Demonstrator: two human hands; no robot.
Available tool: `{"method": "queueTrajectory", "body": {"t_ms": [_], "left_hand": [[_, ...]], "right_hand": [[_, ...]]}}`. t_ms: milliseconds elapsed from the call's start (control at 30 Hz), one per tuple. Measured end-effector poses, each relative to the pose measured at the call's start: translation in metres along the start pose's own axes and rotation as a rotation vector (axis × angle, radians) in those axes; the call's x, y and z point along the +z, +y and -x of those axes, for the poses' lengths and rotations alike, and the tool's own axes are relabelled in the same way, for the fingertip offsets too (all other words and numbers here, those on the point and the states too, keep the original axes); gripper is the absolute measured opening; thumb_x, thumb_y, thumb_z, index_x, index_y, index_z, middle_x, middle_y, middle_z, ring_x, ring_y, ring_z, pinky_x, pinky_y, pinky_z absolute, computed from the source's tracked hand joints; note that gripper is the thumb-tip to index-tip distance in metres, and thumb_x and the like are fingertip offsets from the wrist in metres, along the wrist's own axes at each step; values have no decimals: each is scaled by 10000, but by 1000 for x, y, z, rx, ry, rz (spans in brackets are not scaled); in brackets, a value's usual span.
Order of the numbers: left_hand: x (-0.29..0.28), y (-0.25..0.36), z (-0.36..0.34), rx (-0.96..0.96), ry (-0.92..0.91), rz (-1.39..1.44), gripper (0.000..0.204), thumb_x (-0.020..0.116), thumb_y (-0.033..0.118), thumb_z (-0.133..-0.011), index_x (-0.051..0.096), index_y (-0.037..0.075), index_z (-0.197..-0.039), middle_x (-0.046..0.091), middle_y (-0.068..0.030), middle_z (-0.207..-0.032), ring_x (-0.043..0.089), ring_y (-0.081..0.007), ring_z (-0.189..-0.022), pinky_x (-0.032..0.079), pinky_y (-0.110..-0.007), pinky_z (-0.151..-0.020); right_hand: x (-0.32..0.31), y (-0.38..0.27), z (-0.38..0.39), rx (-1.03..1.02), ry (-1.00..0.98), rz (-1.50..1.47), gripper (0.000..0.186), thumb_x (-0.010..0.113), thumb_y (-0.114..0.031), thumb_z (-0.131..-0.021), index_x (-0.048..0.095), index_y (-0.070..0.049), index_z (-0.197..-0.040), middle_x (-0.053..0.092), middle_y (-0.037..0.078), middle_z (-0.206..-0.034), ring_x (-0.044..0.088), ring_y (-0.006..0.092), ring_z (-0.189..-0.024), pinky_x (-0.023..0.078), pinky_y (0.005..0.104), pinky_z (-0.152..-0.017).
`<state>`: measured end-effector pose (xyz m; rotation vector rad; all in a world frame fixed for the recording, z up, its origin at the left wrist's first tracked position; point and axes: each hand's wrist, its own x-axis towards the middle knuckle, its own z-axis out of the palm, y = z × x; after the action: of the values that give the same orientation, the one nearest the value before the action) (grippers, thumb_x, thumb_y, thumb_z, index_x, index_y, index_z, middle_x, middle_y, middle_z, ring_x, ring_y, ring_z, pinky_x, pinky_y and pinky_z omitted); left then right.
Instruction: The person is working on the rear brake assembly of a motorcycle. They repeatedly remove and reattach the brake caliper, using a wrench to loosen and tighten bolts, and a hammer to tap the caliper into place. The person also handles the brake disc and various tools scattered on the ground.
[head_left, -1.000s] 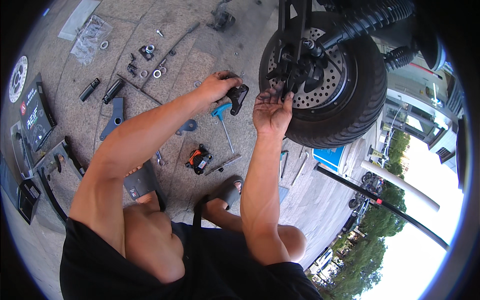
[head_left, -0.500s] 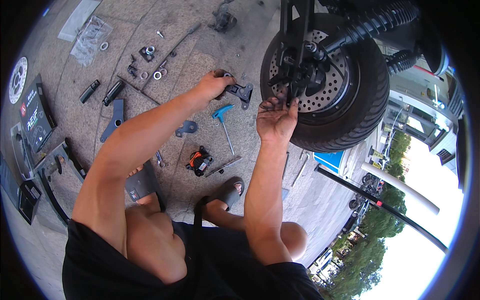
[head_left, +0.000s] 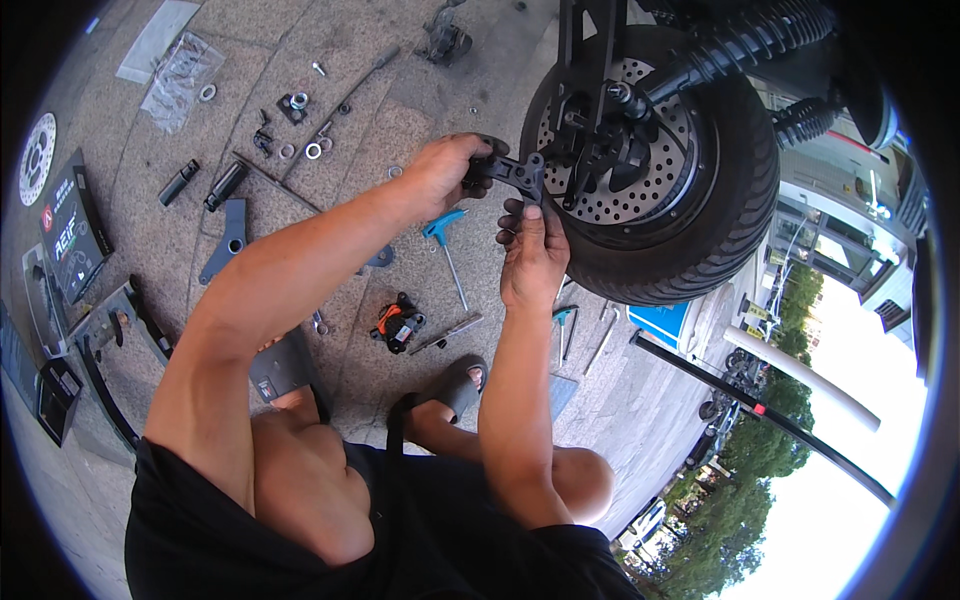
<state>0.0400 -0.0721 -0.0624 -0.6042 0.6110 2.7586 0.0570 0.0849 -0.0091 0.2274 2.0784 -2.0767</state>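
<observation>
Bracket [head_left: 517, 176] is just left of the wheel [head_left: 735, 215] — left hand [head_left: 450, 170] gripping one end, right hand [head_left: 533, 252] pinching the other. Farther left of the wheel, a blue-handled tool [head_left: 442, 228] lies on the ground [head_left: 395, 130].

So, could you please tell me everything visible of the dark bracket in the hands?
The bracket is dark, metal-looking and angled, with round holes toward its right end. The left hand holds its left part; the right hand pinches its lower end. It is held up, overlapping the wheel in view; whether they touch is unclear.
</observation>
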Motion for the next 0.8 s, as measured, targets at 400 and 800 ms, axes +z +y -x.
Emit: {"method": "queueTrajectory", "body": {"t_ms": [400,800], "left_hand": [[39,-13,-4,93,-120,-302,386,542,61,-905,537,-21,-1282,650,-104,-1032,625,-149,-889,528,-285,-741],[45,-21,-21,17,-128,-165,399,519,20,-906,488,-46,-1298,631,-158,-1071,654,-245,-891,592,-339,-736]], "right_hand": [[-9,-31,7,-207,212,80,198,612,-166,-928,615,10,-1018,676,82,-832,599,125,-639,478,226,-571],[-4,-39,1,-233,229,167,198,572,-203,-954,595,-22,-1031,678,84,-896,645,152,-702,528,244,-594]]}}
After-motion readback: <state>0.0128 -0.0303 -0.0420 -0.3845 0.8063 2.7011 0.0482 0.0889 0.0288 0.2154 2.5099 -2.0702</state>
